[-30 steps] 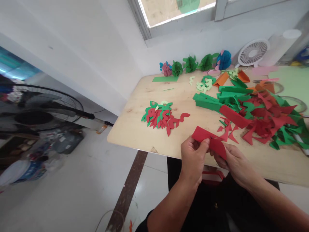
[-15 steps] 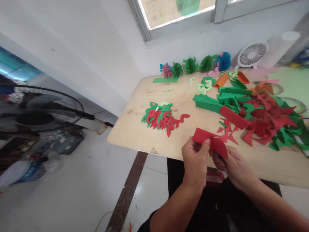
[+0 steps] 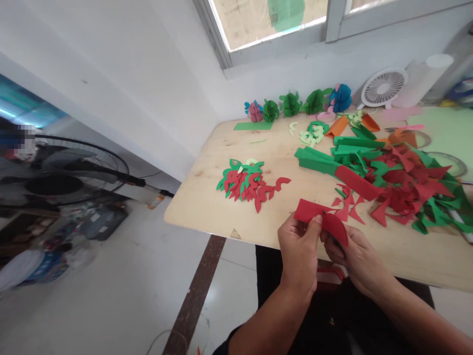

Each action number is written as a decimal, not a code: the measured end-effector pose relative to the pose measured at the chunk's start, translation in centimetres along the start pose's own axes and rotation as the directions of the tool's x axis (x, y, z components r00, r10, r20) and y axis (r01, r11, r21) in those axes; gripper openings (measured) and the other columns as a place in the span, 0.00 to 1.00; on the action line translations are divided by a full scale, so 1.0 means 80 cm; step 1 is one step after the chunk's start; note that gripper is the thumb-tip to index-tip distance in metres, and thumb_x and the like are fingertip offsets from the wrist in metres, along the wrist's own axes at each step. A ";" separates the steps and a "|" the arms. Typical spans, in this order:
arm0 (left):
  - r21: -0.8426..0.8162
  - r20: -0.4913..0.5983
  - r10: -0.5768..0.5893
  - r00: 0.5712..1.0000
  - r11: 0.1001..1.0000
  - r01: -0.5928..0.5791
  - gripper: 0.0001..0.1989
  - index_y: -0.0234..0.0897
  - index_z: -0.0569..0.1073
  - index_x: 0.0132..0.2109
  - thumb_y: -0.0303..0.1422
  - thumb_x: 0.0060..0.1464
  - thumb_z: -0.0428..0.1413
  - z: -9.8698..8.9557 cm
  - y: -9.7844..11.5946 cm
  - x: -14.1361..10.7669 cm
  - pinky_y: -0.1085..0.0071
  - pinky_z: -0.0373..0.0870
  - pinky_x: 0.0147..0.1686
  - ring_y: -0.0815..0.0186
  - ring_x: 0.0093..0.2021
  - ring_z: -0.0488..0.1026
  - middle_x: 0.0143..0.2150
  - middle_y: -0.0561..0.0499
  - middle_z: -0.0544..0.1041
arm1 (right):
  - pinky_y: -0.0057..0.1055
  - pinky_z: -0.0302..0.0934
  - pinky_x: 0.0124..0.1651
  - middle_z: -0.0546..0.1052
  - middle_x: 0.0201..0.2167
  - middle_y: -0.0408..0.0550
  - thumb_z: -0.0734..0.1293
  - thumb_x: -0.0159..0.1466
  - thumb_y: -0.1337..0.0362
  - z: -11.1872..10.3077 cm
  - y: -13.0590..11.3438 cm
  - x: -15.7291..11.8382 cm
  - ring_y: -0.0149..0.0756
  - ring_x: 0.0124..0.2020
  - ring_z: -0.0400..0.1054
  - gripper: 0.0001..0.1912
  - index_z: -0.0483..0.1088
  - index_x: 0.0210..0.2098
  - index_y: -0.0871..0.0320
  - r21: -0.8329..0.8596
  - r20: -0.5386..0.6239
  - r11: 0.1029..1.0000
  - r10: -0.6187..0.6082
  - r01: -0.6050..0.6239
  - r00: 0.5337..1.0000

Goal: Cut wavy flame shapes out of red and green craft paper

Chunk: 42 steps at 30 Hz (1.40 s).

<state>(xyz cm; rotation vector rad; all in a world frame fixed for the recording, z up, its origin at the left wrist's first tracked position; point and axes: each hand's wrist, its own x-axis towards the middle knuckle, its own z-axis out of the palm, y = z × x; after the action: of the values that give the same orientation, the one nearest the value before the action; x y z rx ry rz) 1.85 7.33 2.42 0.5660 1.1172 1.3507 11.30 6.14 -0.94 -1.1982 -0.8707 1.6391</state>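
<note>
Wooden table (image 3: 207, 197): bears a heap of red and green scraps (image 3: 406, 182) on its right and a pile of cut shapes (image 3: 244, 181) further left. My left hand (image 3: 298, 249) pinches folded red paper (image 3: 308, 209), thumb on top, at the near edge. My right hand (image 3: 364, 259) curls beneath its right end; finger opening there I cannot tell.

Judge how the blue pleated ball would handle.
The blue pleated ball looks like paper, so probably light for its size. Its thin folds would likely crush under a firm pinch. Its rounded shape may roll or tip if pushed.
</note>
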 end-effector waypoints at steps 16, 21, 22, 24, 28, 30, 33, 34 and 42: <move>0.013 -0.001 -0.038 0.999 0.999 0.038 0.07 0.31 0.76 0.33 0.31 0.46 0.61 -0.007 0.007 0.005 0.68 0.70 0.38 0.67 0.31 0.73 0.31 0.48 0.78 | 0.25 0.37 0.19 0.53 0.13 0.35 0.64 0.60 0.53 -0.006 -0.004 -0.001 0.25 0.16 0.41 0.17 0.62 0.21 0.57 -0.059 -0.008 0.998 0.017 -0.018 1.000; 0.032 0.035 -0.028 0.999 0.999 0.027 0.07 0.31 0.76 0.34 0.30 0.46 0.60 -0.008 0.009 0.007 0.70 0.69 0.38 0.68 0.32 0.73 0.32 0.48 0.79 | 0.25 0.37 0.19 0.52 0.15 0.35 0.64 0.60 0.49 -0.007 -0.007 -0.002 0.26 0.17 0.41 0.20 0.62 0.21 0.57 -0.071 0.000 0.997 0.024 -0.024 1.000; 0.040 0.045 -0.027 0.999 0.999 0.025 0.06 0.31 0.76 0.34 0.30 0.46 0.60 -0.009 0.010 0.007 0.71 0.69 0.37 0.68 0.32 0.73 0.31 0.48 0.78 | 0.25 0.37 0.19 0.52 0.15 0.35 0.63 0.60 0.48 -0.007 -0.008 -0.002 0.26 0.17 0.40 0.21 0.61 0.21 0.57 -0.070 0.005 0.997 0.020 -0.020 1.000; 0.051 0.064 -0.030 0.997 0.998 0.027 0.06 0.31 0.76 0.33 0.29 0.46 0.60 -0.011 0.011 0.007 0.72 0.68 0.35 0.69 0.30 0.72 0.30 0.49 0.78 | 0.25 0.37 0.19 0.51 0.16 0.35 0.62 0.61 0.48 -0.006 -0.008 -0.002 0.26 0.18 0.39 0.22 0.60 0.21 0.57 -0.068 0.019 0.997 0.019 -0.018 1.000; 0.055 0.081 -0.040 0.996 0.998 0.035 0.05 0.31 0.76 0.33 0.29 0.47 0.59 -0.012 0.011 0.007 0.73 0.67 0.33 0.71 0.27 0.70 0.27 0.50 0.77 | 0.25 0.36 0.19 0.50 0.16 0.36 0.61 0.61 0.47 -0.007 -0.005 -0.001 0.27 0.18 0.38 0.21 0.61 0.22 0.56 -0.069 0.022 0.997 0.016 -0.014 1.000; 0.052 0.080 -0.040 0.996 0.998 0.036 0.05 0.31 0.76 0.33 0.29 0.47 0.59 -0.012 0.011 0.007 0.72 0.67 0.33 0.71 0.27 0.71 0.27 0.50 0.77 | 0.25 0.36 0.19 0.51 0.16 0.36 0.62 0.61 0.47 -0.008 -0.003 -0.001 0.27 0.18 0.38 0.20 0.62 0.23 0.57 -0.062 0.015 0.998 0.015 -0.014 1.000; 0.037 0.082 -0.049 0.995 0.998 0.046 0.06 0.31 0.76 0.34 0.29 0.47 0.59 -0.012 0.011 0.007 0.72 0.68 0.35 0.70 0.29 0.71 0.29 0.50 0.77 | 0.25 0.37 0.19 0.51 0.16 0.35 0.63 0.60 0.47 -0.007 -0.002 -0.002 0.27 0.18 0.38 0.20 0.63 0.23 0.57 -0.059 0.000 0.998 0.032 -0.032 0.999; 0.030 0.083 -0.054 0.995 0.998 0.052 0.06 0.31 0.76 0.34 0.29 0.47 0.59 -0.012 0.010 0.007 0.71 0.68 0.36 0.70 0.30 0.72 0.30 0.49 0.78 | 0.25 0.37 0.19 0.51 0.16 0.35 0.63 0.60 0.47 -0.007 -0.002 -0.002 0.27 0.18 0.39 0.20 0.63 0.23 0.57 -0.066 -0.012 0.997 0.038 -0.038 0.999; 0.027 0.104 -0.041 0.994 0.999 0.039 0.04 0.32 0.77 0.33 0.28 0.47 0.59 -0.012 0.012 0.008 0.72 0.69 0.37 0.70 0.31 0.73 0.28 0.51 0.78 | 0.26 0.43 0.17 0.53 0.14 0.37 0.61 0.60 0.46 -0.004 -0.011 -0.005 0.28 0.16 0.44 0.21 0.64 0.22 0.56 -0.169 -0.037 0.986 0.002 -0.008 0.999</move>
<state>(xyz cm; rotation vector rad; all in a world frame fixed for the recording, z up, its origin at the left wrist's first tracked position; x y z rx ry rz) 0.48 7.86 2.62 0.6225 1.0566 1.2598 11.84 6.07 -0.12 -1.3435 -1.0004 1.5667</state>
